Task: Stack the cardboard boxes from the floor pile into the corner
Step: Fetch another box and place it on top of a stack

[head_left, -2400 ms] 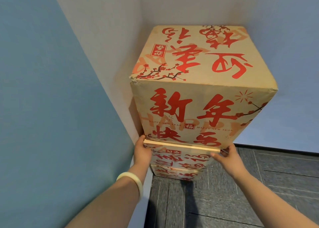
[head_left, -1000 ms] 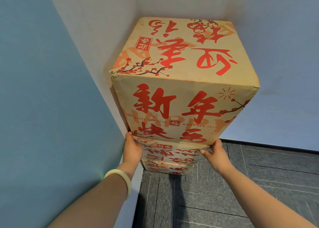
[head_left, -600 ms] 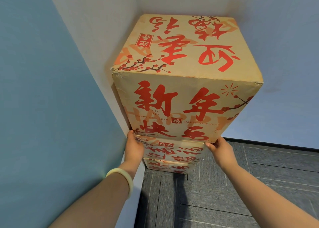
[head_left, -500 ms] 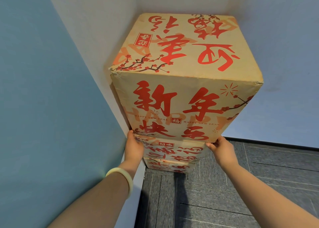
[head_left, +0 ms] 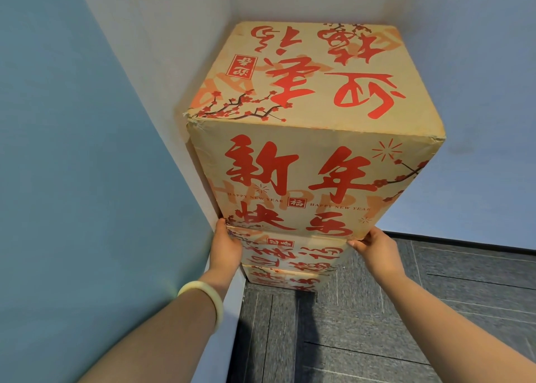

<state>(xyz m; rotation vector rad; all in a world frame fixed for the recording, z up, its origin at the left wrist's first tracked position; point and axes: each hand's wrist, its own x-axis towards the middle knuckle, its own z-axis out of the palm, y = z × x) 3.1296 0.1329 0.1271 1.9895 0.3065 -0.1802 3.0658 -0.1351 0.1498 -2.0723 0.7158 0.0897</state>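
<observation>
There were three stacked cardboard boxes (head_left: 304, 173), two hands, left hand (head_left: 226, 247) and right hand (head_left: 375, 247), and one bracelet (head_left: 217, 307).

Top box (head_left: 313, 162), earlier set back, now nearer flush over box beneath (head_left: 290, 255).
</observation>
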